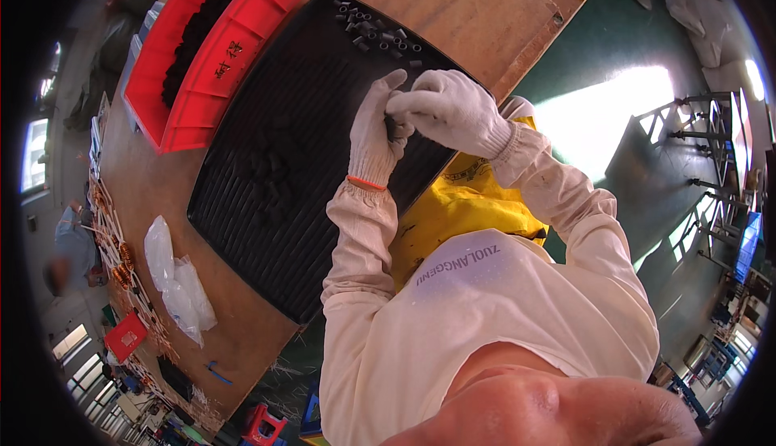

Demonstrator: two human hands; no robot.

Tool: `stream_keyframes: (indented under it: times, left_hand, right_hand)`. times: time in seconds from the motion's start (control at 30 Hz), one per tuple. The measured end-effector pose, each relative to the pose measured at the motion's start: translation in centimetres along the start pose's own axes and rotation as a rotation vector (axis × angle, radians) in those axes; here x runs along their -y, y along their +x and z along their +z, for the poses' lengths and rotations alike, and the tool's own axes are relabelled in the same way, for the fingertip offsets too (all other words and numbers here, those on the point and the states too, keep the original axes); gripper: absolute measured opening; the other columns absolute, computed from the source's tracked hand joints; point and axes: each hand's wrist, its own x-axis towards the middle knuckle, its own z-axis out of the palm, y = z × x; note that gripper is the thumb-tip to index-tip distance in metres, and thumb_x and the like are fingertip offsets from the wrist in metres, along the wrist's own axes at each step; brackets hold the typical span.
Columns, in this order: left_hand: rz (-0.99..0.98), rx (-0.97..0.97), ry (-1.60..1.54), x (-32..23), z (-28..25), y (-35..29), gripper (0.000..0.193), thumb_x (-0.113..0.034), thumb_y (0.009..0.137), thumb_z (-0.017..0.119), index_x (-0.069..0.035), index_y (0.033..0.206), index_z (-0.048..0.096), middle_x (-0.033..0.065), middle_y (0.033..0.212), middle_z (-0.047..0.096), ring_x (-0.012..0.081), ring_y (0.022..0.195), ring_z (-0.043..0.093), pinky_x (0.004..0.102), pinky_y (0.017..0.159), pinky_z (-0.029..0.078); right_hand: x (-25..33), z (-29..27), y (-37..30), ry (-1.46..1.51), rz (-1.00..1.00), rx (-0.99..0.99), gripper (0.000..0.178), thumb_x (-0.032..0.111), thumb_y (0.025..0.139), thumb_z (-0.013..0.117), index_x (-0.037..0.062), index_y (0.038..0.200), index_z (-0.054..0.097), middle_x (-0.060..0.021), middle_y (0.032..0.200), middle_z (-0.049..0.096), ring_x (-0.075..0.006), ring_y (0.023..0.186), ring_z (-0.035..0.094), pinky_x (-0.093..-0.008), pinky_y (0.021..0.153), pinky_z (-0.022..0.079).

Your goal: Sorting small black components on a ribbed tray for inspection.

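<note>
Both of my hands wear white knit gloves and meet above a black ribbed tray [242,272]. My left hand [377,123] is closed, with its thumb up and a small black piece [393,128] partly showing in its curled fingers. My right hand [453,107] is closed in a pinch against the left one's fingertips; what it pinches is hidden. Beyond the hands, several short black tube pieces [380,32] with pale ends lie scattered in the tray's far corner. A loose heap of dull black pieces [271,171] rests on the tray left of my left hand.
A red plastic bin [206,82] filled with black pieces [194,42] stands beyond the tray at the left. Clear plastic bags [174,280] and a blue tool [218,373] lie on the brown table [461,10]. A yellow cloth [469,204] is under my forearms. Another person [73,240] is at the far left.
</note>
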Motion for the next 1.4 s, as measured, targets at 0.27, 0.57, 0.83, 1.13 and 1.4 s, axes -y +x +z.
stream_keyframes:
  times: [0.27, 0.57, 0.83, 1.13, 1.4]
  left_hand:
    - [-0.036, 0.179, -0.087, 1.2, -0.4, -0.1, 0.043, -0.037, 0.105, 0.048, -0.001, 0.123, 0.062, 0.0013, 0.088, 0.064, 0.0012, 0.056, 0.05, 0.0146, 0.046, 0.04]
    - [0.129, 0.123, 0.458, 0.1, 0.5, -2.4, 0.03, -0.021, 0.093, 0.072, -0.005, 0.118, 0.068, 0.0008, 0.089, 0.069, 0.0019, 0.056, 0.048, 0.0173, 0.049, 0.039]
    - [0.034, 0.162, 0.217, 0.9, -0.3, -2.1, 0.026, -0.018, 0.091, 0.073, -0.005, 0.113, 0.071, 0.0013, 0.088, 0.069, 0.0015, 0.056, 0.048, 0.0176, 0.05, 0.04]
    - [0.071, 0.14, 0.284, 1.3, 1.0, -2.8, 0.021, -0.017, 0.092, 0.072, -0.005, 0.11, 0.072, -0.0008, 0.082, 0.066, 0.001, 0.058, 0.049, 0.0175, 0.051, 0.04]
    - [0.041, 0.127, 0.429, 2.9, 2.5, -0.3, 0.021, -0.02, 0.093, 0.073, -0.007, 0.109, 0.073, 0.0025, 0.087, 0.07, 0.0066, 0.059, 0.055, 0.0229, 0.053, 0.045]
  right_hand:
    - [0.0, 0.3, -1.2, 0.035, -0.048, -0.103, 0.025, 0.01, 0.078, 0.081, 0.0222, 0.098, 0.073, -0.0048, 0.095, 0.063, -0.0258, 0.09, 0.062, -0.0363, 0.075, 0.052]
    - [-1.1, -1.3, -2.3, -0.264, -0.093, -0.227, 0.023, 0.011, 0.074, 0.078, 0.0201, 0.095, 0.072, -0.0048, 0.089, 0.064, -0.0271, 0.08, 0.064, -0.037, 0.067, 0.052]
    - [-0.1, -0.6, -3.5, 0.905, 0.52, -0.358, 0.022, 0.008, 0.089, 0.074, 0.0081, 0.108, 0.064, -0.0055, 0.106, 0.07, -0.0187, 0.098, 0.069, -0.0314, 0.088, 0.057]
    - [-0.3, 1.4, -4.8, 1.207, 0.563, -0.374, 0.016, 0.016, 0.095, 0.072, 0.0092, 0.109, 0.066, -0.0066, 0.115, 0.067, -0.0157, 0.102, 0.065, -0.0287, 0.094, 0.053]
    - [-2.1, -0.6, -6.5, 0.371, 0.433, -0.353, 0.023, 0.028, 0.097, 0.065, 0.0078, 0.105, 0.071, -0.0076, 0.114, 0.07, -0.0258, 0.106, 0.065, -0.0363, 0.092, 0.054]
